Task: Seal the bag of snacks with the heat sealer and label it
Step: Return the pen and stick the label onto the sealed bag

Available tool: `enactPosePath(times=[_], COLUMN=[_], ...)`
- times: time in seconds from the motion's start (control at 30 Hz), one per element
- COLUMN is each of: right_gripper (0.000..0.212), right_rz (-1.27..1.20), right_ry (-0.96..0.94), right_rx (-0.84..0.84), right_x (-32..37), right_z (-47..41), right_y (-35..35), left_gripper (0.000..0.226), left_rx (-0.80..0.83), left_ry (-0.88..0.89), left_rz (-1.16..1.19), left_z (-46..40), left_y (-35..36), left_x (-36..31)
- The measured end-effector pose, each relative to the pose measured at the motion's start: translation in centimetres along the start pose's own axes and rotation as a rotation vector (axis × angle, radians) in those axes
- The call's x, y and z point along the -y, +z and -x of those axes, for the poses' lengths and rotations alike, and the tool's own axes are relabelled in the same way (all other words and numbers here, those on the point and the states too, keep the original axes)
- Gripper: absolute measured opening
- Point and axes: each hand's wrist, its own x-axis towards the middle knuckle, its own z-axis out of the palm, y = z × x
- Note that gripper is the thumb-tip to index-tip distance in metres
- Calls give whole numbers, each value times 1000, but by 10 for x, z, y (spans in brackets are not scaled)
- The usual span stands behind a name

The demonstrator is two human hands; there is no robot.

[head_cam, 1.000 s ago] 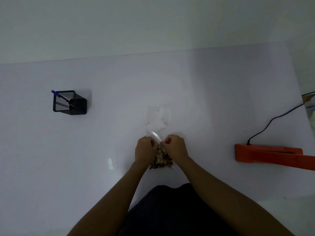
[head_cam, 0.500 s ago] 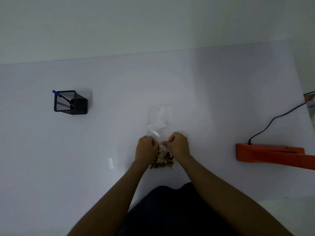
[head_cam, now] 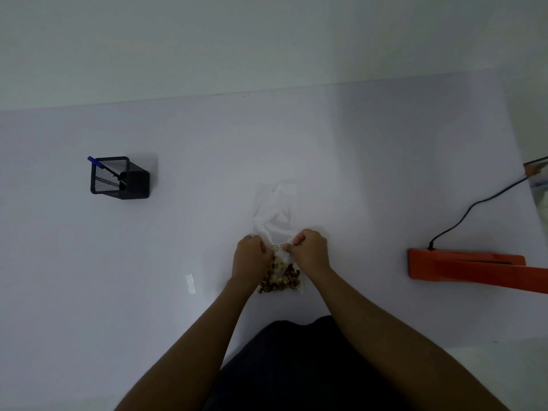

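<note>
A clear plastic bag of snacks [head_cam: 280, 278] lies flat on the white table, mixed nuts filling its near end and its empty top [head_cam: 274, 209] stretching away from me. My left hand [head_cam: 250, 258] pinches the bag's left side just above the nuts. My right hand [head_cam: 310, 253] pinches the right side at the same height, the plastic pulled taut between them. The orange heat sealer [head_cam: 474, 269] lies at the right with its black cord [head_cam: 462, 221] running off to the edge. A small white label [head_cam: 190, 283] lies left of the bag.
A black mesh pen holder [head_cam: 120, 178] with a blue pen [head_cam: 96, 162] stands at the far left. The table's far edge meets a pale wall. My dark-clothed lap shows below the near edge.
My hands have drawn slightly apart along the bag's neck, stretching the plastic flat between them. The bag stays in the same spot.
</note>
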Motion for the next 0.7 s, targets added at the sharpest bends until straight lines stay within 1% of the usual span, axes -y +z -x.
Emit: enactPosePath(times=[0.17, 0.27, 0.3, 0.37, 0.57, 0.7], right_gripper=[33, 40, 42, 43, 35, 33], right_rz=[1, -2, -3, -1, 17, 4], right_ry=[2, -7, -11, -12, 9, 0], right_rx=[-6, -14, -14, -13, -7, -9], right_x=[0, 1, 0, 0, 0, 1], right_z=[1, 2, 1, 1, 0, 1], right_y=[0, 0, 0, 1, 0, -1], left_gripper=[28, 49, 49, 43, 36, 34], left_rx=[-17, -45, -58, -78, -81, -75], left_ry=[-46, -40, -31, -26, -92, -69], left_rz=[30, -83, -95, -64, 115, 132], left_z=[1, 5, 6, 7, 0, -3], left_y=[1, 7, 9, 11, 1, -4], left_x=[-3, -6, -6, -5, -2, 4])
